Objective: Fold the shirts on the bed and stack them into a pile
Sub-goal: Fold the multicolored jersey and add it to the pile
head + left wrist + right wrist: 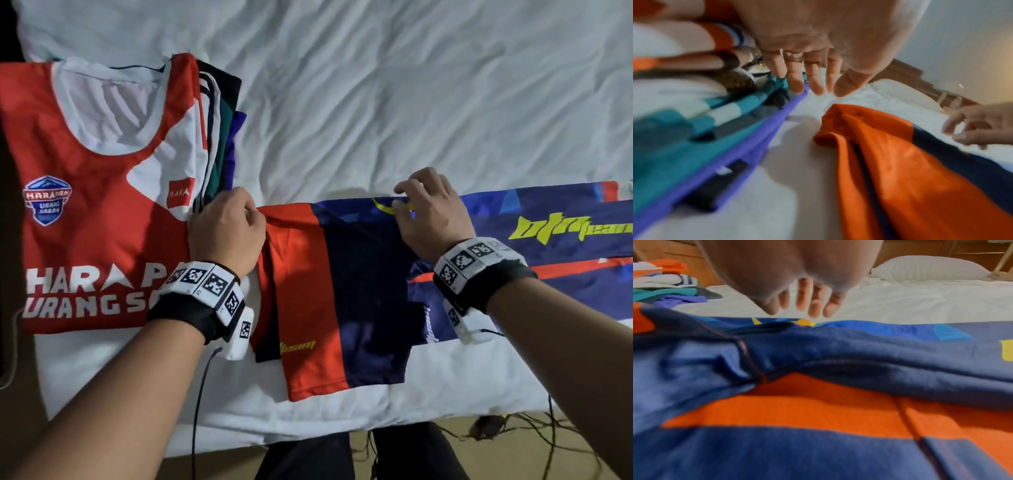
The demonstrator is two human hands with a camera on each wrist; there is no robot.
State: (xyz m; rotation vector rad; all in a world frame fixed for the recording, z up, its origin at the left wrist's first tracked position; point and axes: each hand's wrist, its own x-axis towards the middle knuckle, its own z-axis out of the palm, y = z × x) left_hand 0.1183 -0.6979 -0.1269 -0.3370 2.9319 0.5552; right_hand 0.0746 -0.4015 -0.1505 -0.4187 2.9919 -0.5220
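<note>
Lying across the white bed sheet (376, 102) from center out to 3 o'clock in the head view is the navy shirt (370, 274), w/ an orange sleeve (301, 291) at its left end and yellow-green lettering (575, 228) toward 3 o'clock. It's partly folded lengthwise, far edge running approx. straight left to right.

Left hand (226, 233) sits at the orange sleeve's far corner, approx. 9 o'clock of the shirt. Head view suggests fingers bent near the cloth edge, but the left wrist view shows the fingers (797, 78) hanging straight and spread above the sheet, orange cloth just below and not pinched; so relaxed, gripping nothing.

Right hand (431, 212) is over the shirt's far edge, near 12 o'clock of the navy part, by a yellow mark (383, 205). Fingers spread, tips at or just above the cloth; right wrist view shows them straight, nothing gripped. Contact: can't tell.

Pile of folded shirts (219, 137) lies at 9–10 o'clock, just left of the left hand, w/ a red and white jersey (102, 205) on top; teal, dark and purple edges show under it. Pillow (929, 267) at the far end in the right wrist view. Cables (513, 431) on the floor at 5 o'clock.
</note>
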